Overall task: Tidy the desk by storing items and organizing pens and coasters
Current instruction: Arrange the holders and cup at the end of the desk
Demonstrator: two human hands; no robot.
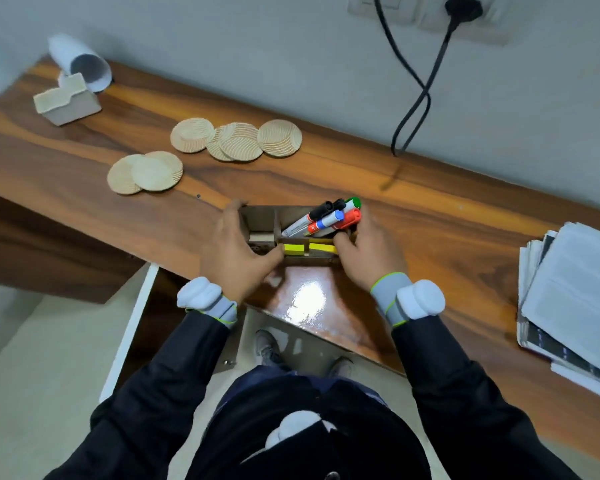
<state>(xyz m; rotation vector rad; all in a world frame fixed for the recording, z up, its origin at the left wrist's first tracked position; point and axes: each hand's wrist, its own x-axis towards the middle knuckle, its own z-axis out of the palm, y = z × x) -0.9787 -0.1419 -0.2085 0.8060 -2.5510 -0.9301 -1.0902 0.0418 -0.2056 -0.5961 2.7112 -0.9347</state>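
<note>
Two hands held a brown wooden desk organiser (261,216) near the front edge of the glossy wooden table (430,223). The left hand (238,252) curled round its left wall, and the right hand (369,252) round its right. In its rear compartment leaned marker pens (328,220) capped black, blue, red and green. Round pale wooden coasters (237,141) lay scattered well behind.

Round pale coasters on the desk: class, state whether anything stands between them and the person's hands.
Only bare brown wooden desk lies between the left hand and the round pale coasters. The brown compartment organiser holding coloured markers, gripped by both hands, sits between the right hand and them.
</note>
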